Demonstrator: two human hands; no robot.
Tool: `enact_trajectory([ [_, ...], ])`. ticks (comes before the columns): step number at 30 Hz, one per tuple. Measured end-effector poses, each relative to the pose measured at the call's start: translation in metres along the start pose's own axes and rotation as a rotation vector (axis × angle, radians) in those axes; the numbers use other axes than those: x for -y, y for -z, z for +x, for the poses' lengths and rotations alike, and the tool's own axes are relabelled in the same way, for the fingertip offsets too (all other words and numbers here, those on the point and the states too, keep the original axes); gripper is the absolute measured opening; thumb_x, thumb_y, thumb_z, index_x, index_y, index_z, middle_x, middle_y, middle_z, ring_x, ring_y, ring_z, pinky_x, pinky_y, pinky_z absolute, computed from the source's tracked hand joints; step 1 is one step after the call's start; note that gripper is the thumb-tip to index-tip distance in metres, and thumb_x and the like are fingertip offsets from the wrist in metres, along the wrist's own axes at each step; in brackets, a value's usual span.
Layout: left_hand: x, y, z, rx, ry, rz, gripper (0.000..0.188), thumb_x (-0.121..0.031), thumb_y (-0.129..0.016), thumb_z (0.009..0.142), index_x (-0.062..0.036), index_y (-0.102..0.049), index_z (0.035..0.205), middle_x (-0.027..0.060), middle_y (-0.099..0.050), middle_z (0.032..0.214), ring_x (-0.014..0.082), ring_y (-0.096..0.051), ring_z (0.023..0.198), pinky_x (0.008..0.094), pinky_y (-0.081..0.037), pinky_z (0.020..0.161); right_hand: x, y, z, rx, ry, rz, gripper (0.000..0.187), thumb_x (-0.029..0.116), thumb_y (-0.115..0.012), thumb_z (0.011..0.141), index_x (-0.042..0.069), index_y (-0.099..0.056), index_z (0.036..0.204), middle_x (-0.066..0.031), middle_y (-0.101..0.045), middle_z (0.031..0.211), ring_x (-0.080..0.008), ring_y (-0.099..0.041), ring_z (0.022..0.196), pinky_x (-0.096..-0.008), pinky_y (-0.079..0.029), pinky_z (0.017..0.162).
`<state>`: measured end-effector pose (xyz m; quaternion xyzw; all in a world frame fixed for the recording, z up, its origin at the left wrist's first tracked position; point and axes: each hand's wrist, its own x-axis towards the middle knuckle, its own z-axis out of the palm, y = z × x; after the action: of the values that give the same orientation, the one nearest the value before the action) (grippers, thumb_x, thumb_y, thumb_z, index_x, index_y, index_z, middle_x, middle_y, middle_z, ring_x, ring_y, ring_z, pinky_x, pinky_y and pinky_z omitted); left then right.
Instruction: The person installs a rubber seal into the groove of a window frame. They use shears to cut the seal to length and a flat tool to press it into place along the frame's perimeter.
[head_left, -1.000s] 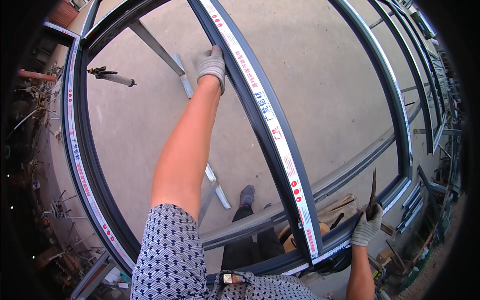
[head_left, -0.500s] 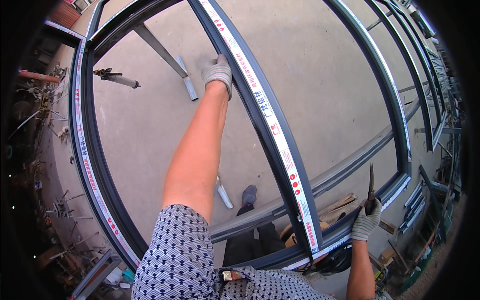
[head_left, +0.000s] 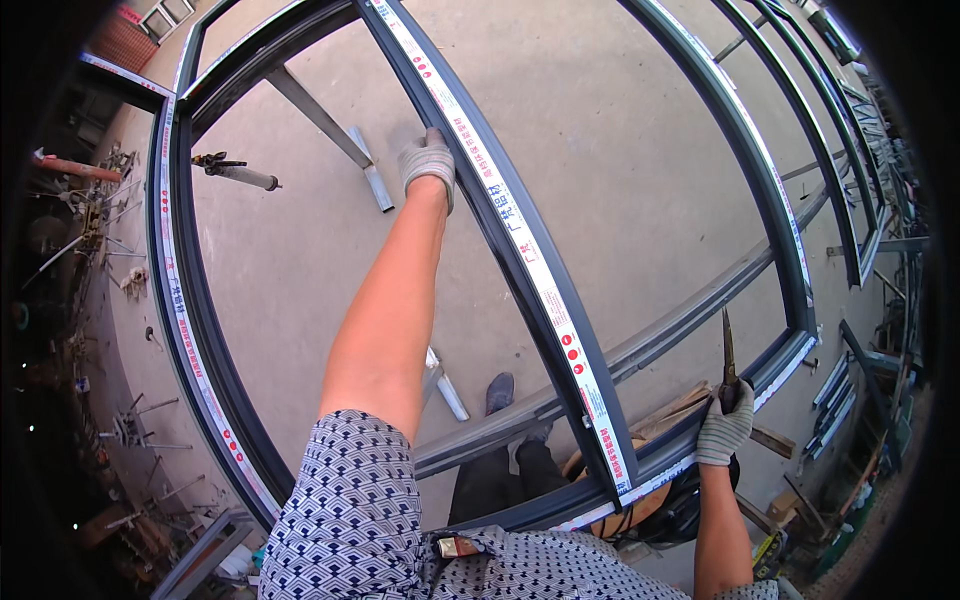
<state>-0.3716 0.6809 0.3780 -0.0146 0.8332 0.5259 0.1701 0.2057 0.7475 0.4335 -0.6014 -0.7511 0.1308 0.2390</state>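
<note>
With gloved hands well apart, touching the middle bar (head_left: pixel 512 215) of the frame (head_left: pixel 202 330) with the left hand (head_left: pixel 428 172) (blurred fingers, grip unclear) and clasping a pointed tool (head_left: pixel 729 362) in the right hand (head_left: pixel 725 432). Middle bar just right of the left hand, near rail (head_left: pixel 660 463) by the right.

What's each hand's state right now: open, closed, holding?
Left hand: against the dark frame's middle bar; grip can't be told.
Right hand: closed, holding a pointed tool.

Middle bar (head_left: pixel 522 240) (upper end) beyond the view
</note>
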Motion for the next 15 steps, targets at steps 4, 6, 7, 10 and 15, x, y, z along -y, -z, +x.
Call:
enact_trajectory([
  [4,0.015,0.000,0.000,0.114,0.034,-0.109,0.047,-0.035,-0.048,0.103,0.0065,-0.068,0.116,0.0203,-0.073,0.100,0.0314,-0.069,0.089,0.0428,-0.051,0.084,0.005,0.000,0.000,-0.022,0.067,-0.060,0.044,-0.003,-0.072,0.080,0.000,-0.061,0.123,-0.0127,-0.067,0.111,-0.0223,-0.067,0.101,-0.0323,-0.051,0.095],
  [6,0.015,0.000,-0.008,0.063,-0.034,-0.085,0.048,-0.035,-0.049,0.103,0.0065,-0.068,0.115,0.0204,-0.073,0.100,0.0314,-0.069,0.090,0.0424,-0.051,0.084,0.003,0.000,0.000,-0.024,0.046,-0.065,0.043,0.001,-0.073,0.082,-0.001,-0.061,0.122,-0.0136,-0.068,0.109,-0.0236,-0.068,0.099,-0.0334,-0.052,0.094],
  [7,0.013,-0.004,-0.012,0.038,-0.037,-0.011,0.048,-0.036,-0.049,0.102,0.0064,-0.068,0.116,0.0199,-0.073,0.100,0.0313,-0.069,0.091,0.0417,-0.051,0.084,0.001,-0.001,-0.003,-0.028,0.032,-0.064,0.042,0.002,-0.074,0.082,-0.001,-0.061,0.122,-0.0137,-0.068,0.108,-0.0237,-0.068,0.099,-0.0334,-0.052,0.094],
  [10,0.016,-0.001,-0.010,-0.001,0.004,-0.063,0.048,-0.036,-0.051,0.102,0.0066,-0.067,0.118,0.0182,-0.073,0.099,0.0290,-0.070,0.087,0.0407,-0.052,0.081,0.007,-0.003,0.002,-0.035,0.032,-0.045,0.041,0.005,-0.076,0.082,-0.001,-0.062,0.121,-0.0138,-0.069,0.106,-0.0240,-0.068,0.096,-0.0325,-0.053,0.092],
  [15,0.006,0.007,-0.032,0.131,0.017,-0.124,0.048,-0.034,-0.052,0.102,0.0085,-0.066,0.118,0.0155,-0.072,0.099,0.0237,-0.070,0.081,0.0373,-0.055,0.074,-0.003,-0.002,-0.001,-0.058,0.064,-0.071,0.040,0.006,-0.076,0.083,-0.001,-0.063,0.119,-0.0129,-0.069,0.104,-0.0223,-0.068,0.094,-0.0328,-0.053,0.089],
])
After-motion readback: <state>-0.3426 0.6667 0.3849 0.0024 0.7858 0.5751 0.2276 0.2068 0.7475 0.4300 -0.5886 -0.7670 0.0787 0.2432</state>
